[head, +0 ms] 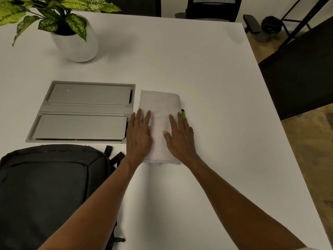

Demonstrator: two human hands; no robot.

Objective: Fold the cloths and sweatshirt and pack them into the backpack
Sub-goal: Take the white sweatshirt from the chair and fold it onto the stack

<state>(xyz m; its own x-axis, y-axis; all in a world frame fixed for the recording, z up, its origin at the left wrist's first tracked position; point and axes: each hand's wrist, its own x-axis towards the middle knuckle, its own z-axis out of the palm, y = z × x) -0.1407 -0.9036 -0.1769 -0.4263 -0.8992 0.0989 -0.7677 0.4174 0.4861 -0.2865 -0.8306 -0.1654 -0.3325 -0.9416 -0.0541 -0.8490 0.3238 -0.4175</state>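
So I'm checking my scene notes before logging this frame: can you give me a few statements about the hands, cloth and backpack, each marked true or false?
1. Both hands, left hand and right hand, lie flat on the folded white cloth. True.
2. The cloth is already inside the backpack. False: it lies on the white table, right of the backpack.
3. The backpack is black. True.
4. The potted plant stands on the cloth. False: it stands at the far left of the table, apart from it.
5. A green object peeks out at the cloth's right edge. True.
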